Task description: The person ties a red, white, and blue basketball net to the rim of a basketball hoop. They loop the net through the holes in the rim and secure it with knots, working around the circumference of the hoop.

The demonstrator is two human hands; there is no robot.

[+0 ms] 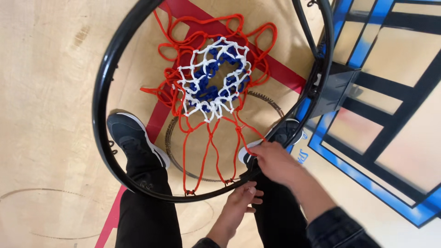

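I look down through a black basketball hoop rim (98,115) with a red, white and blue net (211,78) hanging inside it. My right hand (273,158) pinches a red net loop (243,142) at the near right part of the rim. My left hand (241,200) is just below the rim's near edge, fingers curled against it near where the red cords hook on. Several red loops are attached along the near rim; the far loops hang loose.
A clear backboard (395,105) with blue and black edging stands at the right, joined to the rim by a black bracket (335,89). Below are my dark shoes (133,138) and black trousers on a wooden floor with a red line (275,69).
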